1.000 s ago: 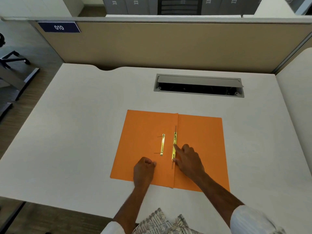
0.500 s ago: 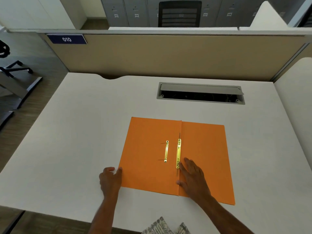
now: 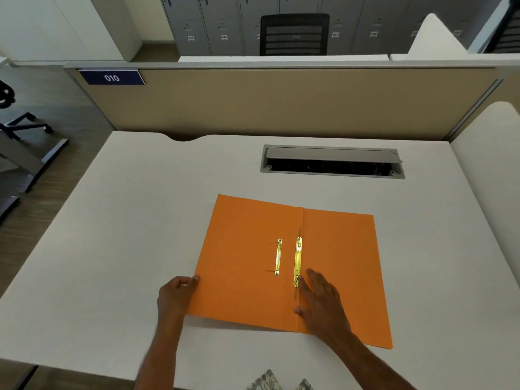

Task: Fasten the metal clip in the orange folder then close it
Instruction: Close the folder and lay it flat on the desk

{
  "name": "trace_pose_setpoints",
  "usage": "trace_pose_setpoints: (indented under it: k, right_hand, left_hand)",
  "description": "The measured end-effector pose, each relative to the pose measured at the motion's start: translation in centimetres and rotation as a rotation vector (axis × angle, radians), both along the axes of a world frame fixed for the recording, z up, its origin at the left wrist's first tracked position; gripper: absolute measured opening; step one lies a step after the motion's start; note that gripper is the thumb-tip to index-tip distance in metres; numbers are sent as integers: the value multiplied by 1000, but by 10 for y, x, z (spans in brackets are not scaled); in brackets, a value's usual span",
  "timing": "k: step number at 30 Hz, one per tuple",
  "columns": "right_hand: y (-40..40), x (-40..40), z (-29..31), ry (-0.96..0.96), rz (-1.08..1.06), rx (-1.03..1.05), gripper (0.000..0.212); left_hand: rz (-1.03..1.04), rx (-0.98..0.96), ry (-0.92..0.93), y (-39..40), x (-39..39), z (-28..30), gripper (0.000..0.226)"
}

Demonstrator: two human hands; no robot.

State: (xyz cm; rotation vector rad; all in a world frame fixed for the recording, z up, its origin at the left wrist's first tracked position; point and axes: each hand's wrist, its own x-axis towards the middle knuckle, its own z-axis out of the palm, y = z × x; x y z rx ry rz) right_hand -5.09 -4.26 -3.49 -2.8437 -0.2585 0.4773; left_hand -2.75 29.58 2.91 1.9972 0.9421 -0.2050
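Observation:
The orange folder lies open and flat on the white desk. Two shiny brass clip strips run along its middle: a shorter one on the left flap and a longer one at the spine. My left hand grips the left flap's outer edge near its lower corner, thumb on top. My right hand rests flat on the right flap beside the spine, fingers spread, fingertips next to the longer strip's lower end.
A grey cable hatch with its lid raised is set into the desk behind the folder. A beige partition with a blue "010" label closes off the back. The desk's left edge drops to the floor, where a chair base stands.
My left hand moved from the middle of the left flap out to its outer edge and took hold of it. My right hand went from pointing at the long strip to lying flat.

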Motion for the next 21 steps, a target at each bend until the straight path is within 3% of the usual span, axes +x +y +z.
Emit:
trace_pose_setpoints:
  k: [11, 21]
  right_hand:
    - [-19, -1, -2, 23, -12, 149, 71]
    - [-27, -9, 89, -54, -441, 884, 40]
  left_hand:
    - [-101, -60, -199, -41, -18, 84, 10]
    - [-297, -194, -275, -133, -33, 138, 13]
